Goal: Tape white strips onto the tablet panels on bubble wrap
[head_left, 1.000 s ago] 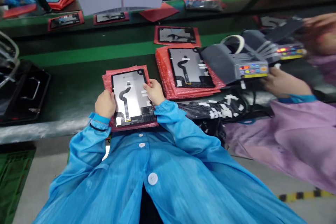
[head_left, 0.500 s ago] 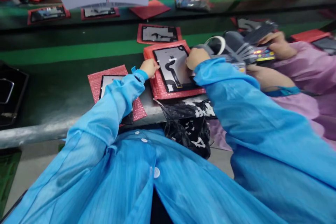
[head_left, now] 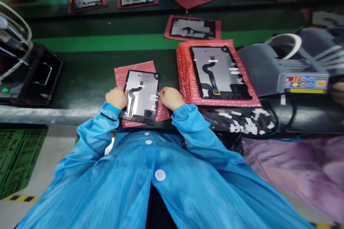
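A tablet screen panel (head_left: 145, 94) lies slightly turned on a pink bubble-wrap bag (head_left: 134, 65) in front of me, its silver back up, with a dark flex cable and white tape strips. My left hand (head_left: 117, 97) is closed at the panel's left edge. At the right edge, beside the tape strips, the fingers of my right hand (head_left: 172, 98) are pinched together; the fingertips are partly hidden. Right of my hands, another screen panel (head_left: 221, 73) rests on a stack of pink bubble-wrap bags (head_left: 184, 75).
A grey machine with a lit control panel (head_left: 305, 83) stands at the right, and a black machine (head_left: 44, 75) at the left. Tape scraps stick to black plastic (head_left: 249, 123) at the bench edge. Further panels on pink bags (head_left: 192, 28) lie farther back.
Both hands have moved from the stack to the nearer panel on the single bag. My view has swung right, and the co-worker's hands have left the grey machine.
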### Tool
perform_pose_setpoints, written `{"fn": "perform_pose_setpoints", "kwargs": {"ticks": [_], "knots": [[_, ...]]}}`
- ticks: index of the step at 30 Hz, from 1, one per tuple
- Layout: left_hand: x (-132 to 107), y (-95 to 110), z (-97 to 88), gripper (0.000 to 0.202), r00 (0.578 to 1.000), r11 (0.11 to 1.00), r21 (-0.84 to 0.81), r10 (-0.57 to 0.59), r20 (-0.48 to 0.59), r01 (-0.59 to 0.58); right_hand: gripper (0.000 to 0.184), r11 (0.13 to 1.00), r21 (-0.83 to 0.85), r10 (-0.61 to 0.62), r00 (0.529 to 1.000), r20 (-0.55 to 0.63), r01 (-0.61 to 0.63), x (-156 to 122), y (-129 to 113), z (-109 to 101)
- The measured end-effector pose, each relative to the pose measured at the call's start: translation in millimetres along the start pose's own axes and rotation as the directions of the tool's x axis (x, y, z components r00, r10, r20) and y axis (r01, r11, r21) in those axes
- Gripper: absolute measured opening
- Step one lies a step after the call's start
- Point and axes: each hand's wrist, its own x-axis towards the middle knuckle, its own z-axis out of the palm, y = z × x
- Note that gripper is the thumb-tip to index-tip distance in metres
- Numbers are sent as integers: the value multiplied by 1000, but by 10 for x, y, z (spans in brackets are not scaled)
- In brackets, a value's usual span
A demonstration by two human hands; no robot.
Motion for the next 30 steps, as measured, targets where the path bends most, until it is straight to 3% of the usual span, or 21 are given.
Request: {"fn": "perform_pose_setpoints", "kwargs": {"ticks": [3, 7, 10, 12, 14, 16, 21, 23, 25, 28, 30], "knots": [[-26, 78, 42, 47, 1000, 1000, -3, 9, -22, -9, 18, 990, 138, 14, 1000, -25, -10, 8, 42, 14], [61, -19, 57, 44, 997, 998, 20, 61, -48, -60, 18, 935, 352, 98, 986, -135, -45, -47, 77, 13], [98, -80, 94, 41, 996, 998, 19, 57, -69, -56, 18, 803, 586, 223, 966, -133, -105, -35, 105, 52], [101, -76, 114, 39, 997, 999, 2, 49, -67, -49, 15, 651, 750, 254, 965, -67, -120, -16, 110, 73], [91, -46, 122, 38, 997, 998, -21, 66, -50, -67, 11, 465, 879, 178, 984, 25, -107, -8, 91, 83], [73, -14, 117, 38, 997, 995, -56, 76, -25, -77, 16, 331, 939, 50, 996, 80, -92, -16, 53, 87], [27, -31, 76, 33, 997, 962, -263, 64, -37, -71, 33, 271, 962, -11, 999, 34, -30, -80, -13, -12], [32, -8, 32, 32, 993, 859, -498, 98, -65, -118, 31, 256, 966, -30, 999, -22, 29, -117, 32, -165], [76, 116, -57, 32, 992, 598, -794, 114, -49, -108, 29, 258, 961, -40, 995, -94, 101, -155, 151, -405], [224, 552, -280, 22, 985, 112, -993, 170, -13, -33, 25, 329, 923, 3, 978, -211, 198, -180, 489, -868], [353, 971, -442, 17, 971, -31, -999, 236, -40, -33, 20, 417, 883, 73, 961, -268, 215, -157, 799, -1170]]}}
